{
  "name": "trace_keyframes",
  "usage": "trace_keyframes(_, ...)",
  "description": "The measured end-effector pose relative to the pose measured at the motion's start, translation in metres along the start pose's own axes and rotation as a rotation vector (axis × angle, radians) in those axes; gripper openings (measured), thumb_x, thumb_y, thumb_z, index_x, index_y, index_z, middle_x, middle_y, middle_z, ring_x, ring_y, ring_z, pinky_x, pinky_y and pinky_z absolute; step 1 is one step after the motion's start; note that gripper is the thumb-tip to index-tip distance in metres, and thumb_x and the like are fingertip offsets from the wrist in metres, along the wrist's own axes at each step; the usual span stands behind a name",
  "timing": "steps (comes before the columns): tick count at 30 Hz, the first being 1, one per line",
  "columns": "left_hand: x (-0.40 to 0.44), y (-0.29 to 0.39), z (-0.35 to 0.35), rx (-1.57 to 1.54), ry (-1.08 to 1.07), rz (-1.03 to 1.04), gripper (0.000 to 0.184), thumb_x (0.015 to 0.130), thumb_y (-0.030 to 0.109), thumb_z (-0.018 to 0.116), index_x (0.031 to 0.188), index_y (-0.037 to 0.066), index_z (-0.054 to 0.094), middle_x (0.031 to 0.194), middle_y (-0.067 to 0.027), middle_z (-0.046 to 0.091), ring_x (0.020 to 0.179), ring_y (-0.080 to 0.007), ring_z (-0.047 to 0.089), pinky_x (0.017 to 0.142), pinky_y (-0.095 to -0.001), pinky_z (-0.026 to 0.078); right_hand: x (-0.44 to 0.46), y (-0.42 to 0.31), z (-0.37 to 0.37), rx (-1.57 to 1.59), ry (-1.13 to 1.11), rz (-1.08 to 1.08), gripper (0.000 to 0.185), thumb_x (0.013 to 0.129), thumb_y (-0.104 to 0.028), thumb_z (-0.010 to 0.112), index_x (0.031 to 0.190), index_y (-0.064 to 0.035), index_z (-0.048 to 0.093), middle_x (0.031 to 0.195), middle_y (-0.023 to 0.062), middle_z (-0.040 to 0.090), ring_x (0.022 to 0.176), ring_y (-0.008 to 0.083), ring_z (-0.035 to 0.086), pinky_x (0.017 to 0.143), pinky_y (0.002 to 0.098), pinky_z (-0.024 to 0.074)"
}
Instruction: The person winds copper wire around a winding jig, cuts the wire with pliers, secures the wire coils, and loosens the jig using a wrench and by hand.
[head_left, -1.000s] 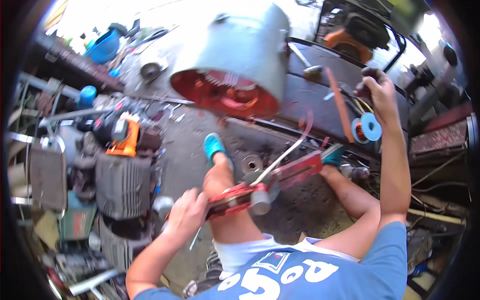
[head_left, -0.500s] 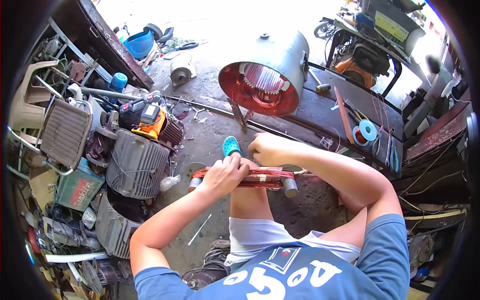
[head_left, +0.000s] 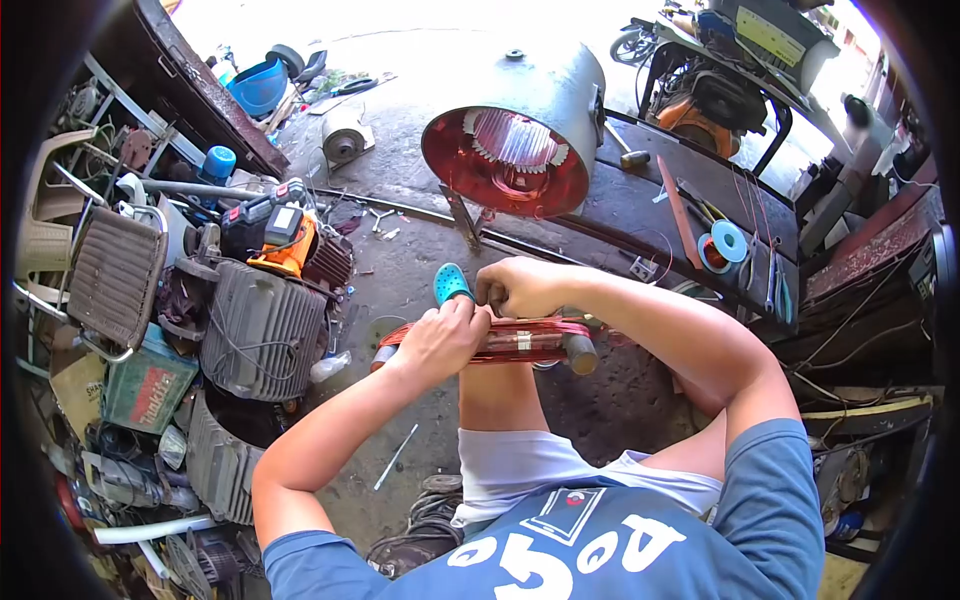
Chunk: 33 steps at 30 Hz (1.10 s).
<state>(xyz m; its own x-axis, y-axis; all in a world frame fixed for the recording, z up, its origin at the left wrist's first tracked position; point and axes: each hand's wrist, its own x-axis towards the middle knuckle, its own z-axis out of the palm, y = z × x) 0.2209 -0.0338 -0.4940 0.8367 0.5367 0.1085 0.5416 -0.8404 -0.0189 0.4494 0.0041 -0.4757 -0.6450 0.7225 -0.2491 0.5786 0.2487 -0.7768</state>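
Note:
A bundle of red-brown copper wire (head_left: 552, 328) is stretched lengthwise around a winding form with round end posts (head_left: 580, 355), lying across my bare leg. My left hand (head_left: 443, 338) is wrapped over the left half of the coil, its fingertips at the upper edge. Just beyond the coil, my right hand (head_left: 522, 288) is curled in beside the left fingers. Its fingers are pressed together; what they hold, if anything, is too small or hidden to make out. A grey motor housing (head_left: 565, 110) with a red interior and slotted core faces me farther ahead.
On the dark bench (head_left: 640, 205) at right lie a hammer (head_left: 634, 159), a wire spool (head_left: 728, 242) and pliers (head_left: 784, 295). At left are finned motor casings (head_left: 262, 330), an orange tool (head_left: 287, 240), a chair (head_left: 118, 285) and piled parts. A thin white stick (head_left: 396, 457) lies on the floor.
My right hand has come down and left, closer to the left fingers, and its fingers are more curled. The left hand keeps its place on the coil. The whole view has shifted slightly.

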Motion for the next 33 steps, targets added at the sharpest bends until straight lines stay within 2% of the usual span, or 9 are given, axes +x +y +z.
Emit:
trace_keyframes(5, 0.007, -0.001, -0.008, -0.109, -0.115, -0.037, 0.034, 0.097, 0.035, 0.063, 0.101, 0.001, 0.056, 0.093, -0.0166, 0.058, 0.088, -0.0357, 0.063, 0.075, -0.0475, 0.055, -0.002, -0.01, -0.01, 0.061, -0.135, 0.082, 0.04, 0.077, -0.005, 0.064, 0.116, 0.002, 0.066, 0.093, 0.0108, 0.072, 0.084, 0.0211, 0.067, 0.073, 0.0368, 0.0533)
trace_keyframes(12, 0.014, 0.0, -0.012, -0.07, -0.175, -0.006, 0.036, 0.099, 0.037, 0.061, 0.102, 0.002, 0.056, 0.097, -0.0183, 0.058, 0.089, -0.0364, 0.065, 0.074, -0.0475, 0.056, 0.021, 0.018, -0.001, 0.246, -0.207, 0.128, 0.044, 0.076, -0.002, 0.061, 0.12, 0.0031, 0.065, 0.105, 0.012, 0.071, 0.096, 0.0205, 0.065, 0.081, 0.0362, 0.0534)
trace_keyframes(17, 0.014, -0.004, 0.003, -0.052, -0.18, -0.031, 0.035, 0.101, 0.036, 0.059, 0.103, 0.001, 0.054, 0.095, -0.0177, 0.058, 0.089, -0.0369, 0.063, 0.077, -0.0485, 0.055, 0.032, 0.024, 0.008, 0.229, -0.202, 0.219, 0.049, 0.079, -0.005, 0.059, 0.128, 0.0015, 0.064, 0.113, 0.012, 0.072, 0.103, 0.0213, 0.064, 0.088, 0.0369, 0.0516)
trace_keyframes(20, 0.015, 0.0, -0.006, -0.082, -0.193, -0.07, 0.033, 0.102, 0.035, 0.057, 0.106, 0.002, 0.054, 0.095, -0.018, 0.058, 0.089, -0.0374, 0.064, 0.077, -0.0492, 0.055, 0.031, 0.024, 0.011, 0.318, -0.195, 0.253, 0.047, 0.081, -0.006, 0.058, 0.127, 0.0015, 0.064, 0.111, 0.0121, 0.071, 0.103, 0.0213, 0.064, 0.087, 0.0373, 0.0511)
trace_keyframes(23, 0.015, 0.0, -0.006, -0.1, -0.166, -0.065, 0.03, 0.103, 0.034, 0.056, 0.108, 0.004, 0.054, 0.094, -0.0178, 0.057, 0.088, -0.0378, 0.064, 0.076, -0.0501, 0.055, 0.028, 0.026, 0.016, 0.209, -0.079, 0.168, 0.024, 0.081, -0.009, 0.06, 0.103, -0.0014, 0.068, 0.077, 0.0056, 0.062, 0.06, 0.0168, 0.055, 0.053, 0.0344, 0.0436)
trace_keyframes(26, 0.016, 0.001, -0.009, -0.127, -0.133, -0.031, 0.028, 0.103, 0.033, 0.056, 0.109, 0.006, 0.055, 0.093, -0.0174, 0.057, 0.087, -0.0376, 0.064, 0.074, -0.0509, 0.054, 0.02, 0.021, 0.003, 0.144, -0.196, 0.246, 0.023, 0.081, -0.013, 0.065, 0.099, -0.001, 0.069, 0.073, 0.0049, 0.061, 0.059, 0.018, 0.054, 0.051, 0.0348, 0.0425)
trace_keyframes(29, 0.016, 0.001, -0.009, -0.159, -0.107, -0.021, 0.027, 0.103, 0.032, 0.056, 0.11, 0.006, 0.055, 0.091, -0.0169, 0.056, 0.086, -0.0373, 0.064, 0.073, -0.0512, 0.054, 0.01, 0.007, -0.017, -0.002, -0.321, 0.327, 0.031, 0.08, -0.017, 0.068, 0.105, 0.0012, 0.07, 0.086, 0.0105, 0.07, 0.077, 0.023, 0.065, 0.065, 0.0396, 0.0513)
trace_keyframes(32, 0.014, -0.002, -0.006, -0.158, -0.104, -0.026, 0.026, 0.103, 0.032, 0.056, 0.109, 0.007, 0.055, 0.091, -0.0166, 0.056, 0.086, -0.037, 0.064, 0.072, -0.0508, 0.054, 0.005, 0.014, -0.021, -0.099, -0.275, 0.252, 0.03, 0.078, -0.017, 0.07, 0.102, 0.002, 0.07, 0.085, 0.0124, 0.07, 0.077, 0.0232, 0.066, 0.063, 0.0403, 0.0517)
trace_keyframes(33, 0.014, -0.001, -0.006, -0.152, -0.108, -0.031, 0.025, 0.103, 0.031, 0.056, 0.109, 0.007, 0.055, 0.091, -0.0165, 0.056, 0.086, -0.0368, 0.064, 0.072, -0.0505, 0.054, 0.002, 0.011, -0.025, -0.116, -0.272, 0.224, 0.033, 0.079, -0.018, 0.07, 0.104, 0.0027, 0.07, 0.088, 0.0152, 0.072, 0.08, 0.0273, 0.068, 0.068, 0.0426, 0.0533)
